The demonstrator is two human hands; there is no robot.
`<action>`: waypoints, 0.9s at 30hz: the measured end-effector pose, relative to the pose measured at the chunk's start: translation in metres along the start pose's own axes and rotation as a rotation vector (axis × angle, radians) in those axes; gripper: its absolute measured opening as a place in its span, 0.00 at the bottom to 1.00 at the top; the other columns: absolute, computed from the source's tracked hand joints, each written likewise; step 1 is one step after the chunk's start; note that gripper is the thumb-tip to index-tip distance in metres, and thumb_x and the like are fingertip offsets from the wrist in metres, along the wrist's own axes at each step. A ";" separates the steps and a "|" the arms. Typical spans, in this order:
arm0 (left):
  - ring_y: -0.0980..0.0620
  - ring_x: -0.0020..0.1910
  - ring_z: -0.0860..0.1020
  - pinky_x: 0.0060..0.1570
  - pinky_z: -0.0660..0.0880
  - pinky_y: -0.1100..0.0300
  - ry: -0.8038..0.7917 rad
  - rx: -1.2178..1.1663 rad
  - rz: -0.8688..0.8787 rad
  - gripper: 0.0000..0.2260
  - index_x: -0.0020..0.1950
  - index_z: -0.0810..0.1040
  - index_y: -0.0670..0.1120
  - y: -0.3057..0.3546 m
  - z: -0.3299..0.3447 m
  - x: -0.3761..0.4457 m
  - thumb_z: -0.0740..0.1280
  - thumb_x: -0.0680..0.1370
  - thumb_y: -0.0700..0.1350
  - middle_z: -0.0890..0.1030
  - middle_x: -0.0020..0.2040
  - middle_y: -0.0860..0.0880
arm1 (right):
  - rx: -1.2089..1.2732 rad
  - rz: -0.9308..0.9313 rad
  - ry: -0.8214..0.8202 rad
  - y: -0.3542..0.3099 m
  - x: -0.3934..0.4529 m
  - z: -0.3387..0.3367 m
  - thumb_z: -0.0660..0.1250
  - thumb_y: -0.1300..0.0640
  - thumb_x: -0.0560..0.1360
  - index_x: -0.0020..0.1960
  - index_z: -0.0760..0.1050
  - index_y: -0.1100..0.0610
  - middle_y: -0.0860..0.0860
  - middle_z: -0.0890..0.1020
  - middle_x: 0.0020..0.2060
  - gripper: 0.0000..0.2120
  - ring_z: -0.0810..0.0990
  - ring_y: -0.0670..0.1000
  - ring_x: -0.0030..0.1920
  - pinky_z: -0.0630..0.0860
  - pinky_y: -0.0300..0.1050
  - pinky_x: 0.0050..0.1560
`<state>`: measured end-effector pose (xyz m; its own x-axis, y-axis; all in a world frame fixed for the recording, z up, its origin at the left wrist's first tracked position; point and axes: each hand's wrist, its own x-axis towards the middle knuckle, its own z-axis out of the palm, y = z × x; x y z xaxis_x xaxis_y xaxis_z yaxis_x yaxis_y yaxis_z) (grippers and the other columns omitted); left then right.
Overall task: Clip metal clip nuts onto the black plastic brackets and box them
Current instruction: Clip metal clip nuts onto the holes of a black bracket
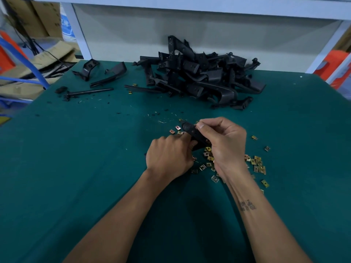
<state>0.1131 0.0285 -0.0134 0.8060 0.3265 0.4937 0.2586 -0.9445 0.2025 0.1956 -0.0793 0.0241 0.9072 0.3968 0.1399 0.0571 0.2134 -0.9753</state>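
Observation:
A black plastic bracket (191, 132) is held between both hands just above the green table (95, 168). My right hand (222, 143) grips its upper part, thumb and fingers curled round it. My left hand (169, 156) holds the bracket's lower end with curled fingers; whether it also pinches a clip nut is hidden. Several gold and copper clip nuts (257, 164) lie scattered on the table under and to the right of my hands. A big pile of black brackets (199, 76) sits at the table's far side.
Loose black bracket pieces (106, 73) and a black rod (89, 91) lie at the far left, with small black and metal scraps around them. Cardboard (47, 54) and blue tubing (22, 59) stand beyond the left edge. A white frame (79, 31) backs the table.

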 end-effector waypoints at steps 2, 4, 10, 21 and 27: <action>0.37 0.29 0.77 0.30 0.61 0.56 -0.012 -0.030 -0.008 0.12 0.43 0.73 0.47 -0.001 0.000 0.001 0.57 0.78 0.54 0.81 0.34 0.47 | -0.032 -0.012 -0.012 0.002 0.001 -0.001 0.77 0.67 0.72 0.39 0.85 0.54 0.49 0.86 0.35 0.10 0.82 0.45 0.37 0.79 0.37 0.43; 0.37 0.30 0.77 0.31 0.62 0.56 -0.026 -0.045 -0.016 0.12 0.43 0.73 0.47 -0.002 0.001 0.001 0.58 0.79 0.54 0.81 0.35 0.47 | -0.059 -0.033 -0.024 0.003 0.002 -0.002 0.77 0.66 0.73 0.38 0.85 0.51 0.48 0.86 0.35 0.11 0.82 0.44 0.37 0.79 0.37 0.42; 0.38 0.32 0.76 0.32 0.61 0.55 -0.042 -0.073 -0.023 0.11 0.41 0.67 0.51 -0.005 0.003 0.001 0.58 0.79 0.55 0.81 0.35 0.47 | -0.136 -0.157 -0.024 0.008 -0.002 -0.003 0.71 0.58 0.75 0.42 0.84 0.52 0.48 0.86 0.37 0.05 0.83 0.46 0.40 0.79 0.41 0.44; 0.36 0.35 0.76 0.33 0.60 0.54 -0.057 -0.140 -0.060 0.13 0.41 0.66 0.54 -0.006 0.000 0.003 0.46 0.75 0.57 0.79 0.37 0.45 | -0.278 -0.290 -0.070 0.015 -0.009 0.004 0.71 0.62 0.74 0.44 0.83 0.49 0.41 0.86 0.42 0.09 0.85 0.46 0.46 0.80 0.43 0.49; 0.36 0.36 0.78 0.34 0.59 0.54 -0.058 -0.095 -0.036 0.17 0.44 0.77 0.49 -0.007 0.004 0.002 0.54 0.79 0.57 0.81 0.38 0.44 | -0.292 -0.239 -0.230 0.002 0.000 -0.004 0.64 0.60 0.74 0.43 0.83 0.56 0.52 0.83 0.38 0.08 0.78 0.43 0.36 0.73 0.42 0.37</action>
<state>0.1151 0.0359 -0.0174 0.8274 0.3551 0.4351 0.2385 -0.9236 0.3002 0.1973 -0.0824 0.0214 0.7397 0.5624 0.3695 0.3995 0.0748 -0.9137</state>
